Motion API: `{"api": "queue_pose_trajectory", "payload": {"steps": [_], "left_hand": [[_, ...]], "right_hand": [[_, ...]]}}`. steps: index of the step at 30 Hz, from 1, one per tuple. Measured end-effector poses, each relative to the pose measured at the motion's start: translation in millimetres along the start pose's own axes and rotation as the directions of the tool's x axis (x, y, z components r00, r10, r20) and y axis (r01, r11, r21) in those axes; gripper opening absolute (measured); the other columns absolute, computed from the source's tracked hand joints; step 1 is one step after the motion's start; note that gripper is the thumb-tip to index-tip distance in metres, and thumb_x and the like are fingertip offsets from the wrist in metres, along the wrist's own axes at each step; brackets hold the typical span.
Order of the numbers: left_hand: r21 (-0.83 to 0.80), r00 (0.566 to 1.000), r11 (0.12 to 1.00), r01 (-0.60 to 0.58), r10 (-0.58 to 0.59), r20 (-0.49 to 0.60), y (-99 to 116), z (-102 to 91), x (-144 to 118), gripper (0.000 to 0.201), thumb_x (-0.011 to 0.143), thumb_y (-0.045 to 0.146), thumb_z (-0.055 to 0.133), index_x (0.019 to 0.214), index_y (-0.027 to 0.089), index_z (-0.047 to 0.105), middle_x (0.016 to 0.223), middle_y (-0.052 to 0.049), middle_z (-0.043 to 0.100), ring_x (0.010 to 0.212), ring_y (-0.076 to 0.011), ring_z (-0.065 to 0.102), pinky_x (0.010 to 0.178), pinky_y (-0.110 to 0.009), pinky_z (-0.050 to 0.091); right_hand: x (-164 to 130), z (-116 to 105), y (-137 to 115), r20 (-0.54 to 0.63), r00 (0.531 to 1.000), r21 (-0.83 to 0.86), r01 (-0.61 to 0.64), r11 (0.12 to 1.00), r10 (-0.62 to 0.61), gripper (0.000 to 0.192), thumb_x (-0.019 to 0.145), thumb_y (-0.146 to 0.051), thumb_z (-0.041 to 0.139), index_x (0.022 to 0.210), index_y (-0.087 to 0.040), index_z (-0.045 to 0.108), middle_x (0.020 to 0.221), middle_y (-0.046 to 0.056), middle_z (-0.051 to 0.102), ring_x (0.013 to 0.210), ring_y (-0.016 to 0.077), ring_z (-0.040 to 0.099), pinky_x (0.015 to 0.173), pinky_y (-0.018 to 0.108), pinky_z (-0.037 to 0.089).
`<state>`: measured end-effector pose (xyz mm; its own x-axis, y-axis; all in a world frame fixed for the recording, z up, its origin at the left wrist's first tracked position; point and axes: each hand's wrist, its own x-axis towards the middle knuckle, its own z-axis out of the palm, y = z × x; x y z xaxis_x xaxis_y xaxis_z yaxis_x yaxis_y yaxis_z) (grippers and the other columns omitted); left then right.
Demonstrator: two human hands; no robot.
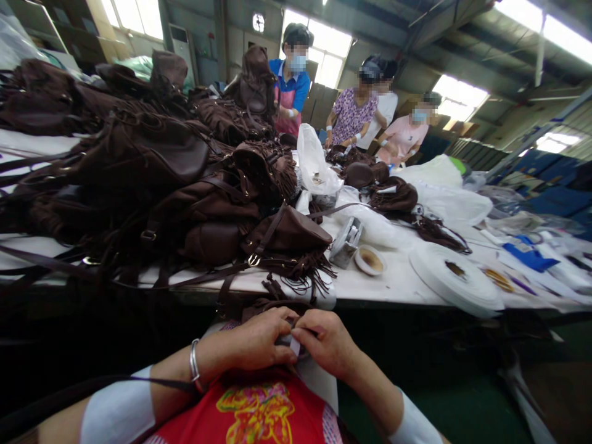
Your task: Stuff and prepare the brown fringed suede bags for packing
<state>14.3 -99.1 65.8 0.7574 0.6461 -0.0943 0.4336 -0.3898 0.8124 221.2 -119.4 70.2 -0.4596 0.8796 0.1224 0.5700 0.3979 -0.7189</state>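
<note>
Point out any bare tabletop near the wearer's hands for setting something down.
Bare white tabletop lies between the small tape roll and the large white roll. Left of it, brown fringed bags crowd the table; both hands work below the edge.

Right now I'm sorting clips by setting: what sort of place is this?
Probably a bag-making workshop: brown fringed bags heaped on a long worktable, tape rolls, and masked workers along it.
</note>
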Motion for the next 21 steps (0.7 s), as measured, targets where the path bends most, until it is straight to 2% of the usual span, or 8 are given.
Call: {"api": "queue_pose_trajectory", "payload": {"steps": [3,9,12,15,18,21], "left_hand": [[0.007,1.000,1.000,-0.007,0.007,0.004,-1.3,-1.4,0.2,0.030,0.080,0.035,0.079,0.108,0.024,0.077,0.134,-0.005,0.061,0.123,-0.0272,0.057,0.107,-0.034,0.042],[-0.023,1.000,1.000,0.017,-0.017,0.005,-0.1,-1.6,5.5,0.021,0.078,0.024,0.076,0.099,0.026,0.080,0.131,-0.002,0.064,0.120,-0.0251,0.059,0.104,-0.032,0.043],[-0.045,0.999,0.998,0.037,-0.038,-0.019,0.8,1.3,6.4,0.016,0.078,0.022,0.075,0.093,0.024,0.080,0.129,-0.003,0.065,0.116,-0.0239,0.060,0.103,-0.031,0.043],[-0.057,1.000,0.998,0.012,-0.014,-0.025,-0.1,4.4,5.3,0.013,0.082,0.028,0.074,0.092,0.024,0.081,0.124,-0.003,0.066,0.112,-0.0230,0.061,0.100,-0.030,0.045],[-0.040,0.999,0.999,-0.009,0.007,-0.035,-2.0,5.8,4.3,0.016,0.085,0.036,0.073,0.093,0.024,0.080,0.122,-0.004,0.067,0.109,-0.0230,0.062,0.098,-0.031,0.046],[-0.011,0.999,1.000,0.011,-0.012,-0.040,-3.7,4.5,4.7,0.013,0.084,0.032,0.073,0.092,0.024,0.079,0.126,-0.004,0.065,0.113,-0.0245,0.061,0.100,-0.032,0.045]], "right_hand": [[-0.7,1.7,2.2,-0.035,0.999,0.026,-0.004,1.000,0.005,0.019,0.090,-0.024,0.063,0.073,-0.020,0.070,0.075,0.002,0.068,0.072,0.0149,0.061,0.069,0.027,0.043],[0.3,0.3,1.1,-0.055,0.998,0.063,0.044,0.997,-0.041,0.020,0.090,-0.020,0.063,0.071,-0.019,0.070,0.072,0.001,0.065,0.069,0.0136,0.060,0.067,0.026,0.043],[2.2,-3.3,0.1,-0.019,0.999,0.099,0.035,0.994,-0.033,0.019,0.087,-0.018,0.066,0.070,-0.019,0.071,0.074,0.001,0.066,0.072,0.0139,0.061,0.069,0.026,0.044],[3.1,-5.4,0.5,0.045,0.999,0.139,-0.005,0.990,-0.001,0.011,0.080,-0.015,0.073,0.072,-0.021,0.073,0.076,0.000,0.068,0.073,0.0139,0.062,0.067,0.024,0.044],[2.8,-3.1,1.6,0.070,0.997,0.099,-0.028,0.995,0.021,0.011,0.075,-0.012,0.076,0.073,-0.021,0.072,0.076,-0.001,0.068,0.073,0.0141,0.062,0.067,0.024,0.044],[2.0,2.6,2.5,0.021,0.999,0.046,0.026,0.999,-0.027,0.012,0.080,-0.014,0.073,0.071,-0.019,0.070,0.074,0.000,0.065,0.071,0.0137,0.060,0.067,0.026,0.043]]}}
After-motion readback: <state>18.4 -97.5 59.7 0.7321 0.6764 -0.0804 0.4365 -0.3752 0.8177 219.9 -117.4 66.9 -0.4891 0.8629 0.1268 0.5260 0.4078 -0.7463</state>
